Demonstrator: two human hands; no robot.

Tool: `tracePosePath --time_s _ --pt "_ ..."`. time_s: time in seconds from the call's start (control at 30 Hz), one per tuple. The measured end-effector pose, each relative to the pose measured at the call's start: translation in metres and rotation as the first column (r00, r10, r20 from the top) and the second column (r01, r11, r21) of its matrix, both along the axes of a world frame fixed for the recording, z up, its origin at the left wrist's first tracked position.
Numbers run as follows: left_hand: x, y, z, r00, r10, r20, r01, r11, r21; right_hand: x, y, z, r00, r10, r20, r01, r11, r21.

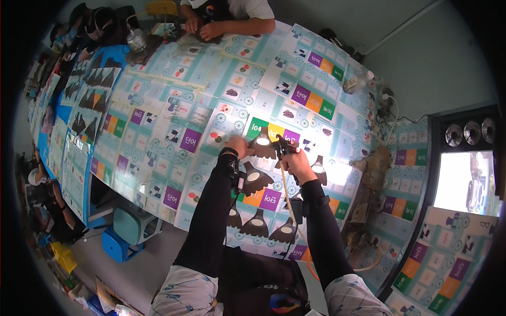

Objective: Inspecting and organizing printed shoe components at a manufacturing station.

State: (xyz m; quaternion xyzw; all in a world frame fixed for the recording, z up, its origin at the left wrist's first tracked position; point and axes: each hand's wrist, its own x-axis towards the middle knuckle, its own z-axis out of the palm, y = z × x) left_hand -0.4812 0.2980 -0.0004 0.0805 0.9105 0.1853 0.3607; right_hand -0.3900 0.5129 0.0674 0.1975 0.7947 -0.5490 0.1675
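- Left hand (pixel 238 146): fingers spread and pressed flat on the edge of a dark flared piece (pixel 263 143) with a pale oval in its middle. It pins the piece down and grips nothing.
- Right hand (pixel 297 160): closed around a black glue gun (pixel 283 147), nozzle pointing toward the left hand and touching or nearly touching the pinned piece; exact contact too small to tell.
- A thin tan stick (pixel 287 189) runs from the back of the gun down along the right forearm toward the body.
- Piece in work sits between the two hands, just ahead of the right knuckles, on the table (pixel 158 158) covered with patterned printed sheets.
- Nearer the body than the hands: several like pieces lie flat, one (pixel 254 179) just below the left wrist, two (pixel 257 224) (pixel 285 230) by the elbows, another (pixel 318 167) to the right of the right hand.
- Progress, as a judgement: these laid-out pieces look handled already or queued; I cannot tell which from this view. One piece is in hand now, so the batch appears partway through.
- Far to the left of the left hand: rows of dark cut shapes (pixel 87 100) on blue boards.
- Across the table, well beyond both hands: another person's hands (pixel 203 29) work on something dark.
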Motion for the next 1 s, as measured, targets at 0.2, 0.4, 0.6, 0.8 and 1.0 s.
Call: tracePosePath --time_s 0.2,0.4,0.6,0.8,1.0 --pt "-0.002 0.002 -0.008 1.0 -0.003 0.013 0.002 1.0 0.021 0.002 0.01 -0.005 0.997 0.06 0.038 -0.063 0.995 0.079" --pt "-0.002 -0.001 -0.018 1.0 0.011 0.007 -0.011 1.0 0.019 0.001 -0.002 0.008 0.986 -0.161 0.041 0.164 0.982 -0.09" --pt "-0.001 -0.001 -0.018 1.0 0.005 0.009 -0.005 1.0 0.013 0.005 -0.001 0.019 0.99 -0.123 0.065 0.126 0.991 -0.041" --pt "0.001 -0.002 -0.014 1.0 0.004 -0.028 -0.004 1.0 0.001 0.009 -0.006 0.014 0.983 -0.093 0.158 0.092 0.996 0.011" --pt "-0.001 0.003 -0.025 0.996 -0.034 -0.085 0.039 0.998 0.047 0.011 -0.002 -0.021 0.98 0.176 -0.098 -0.171 0.984 0.058"
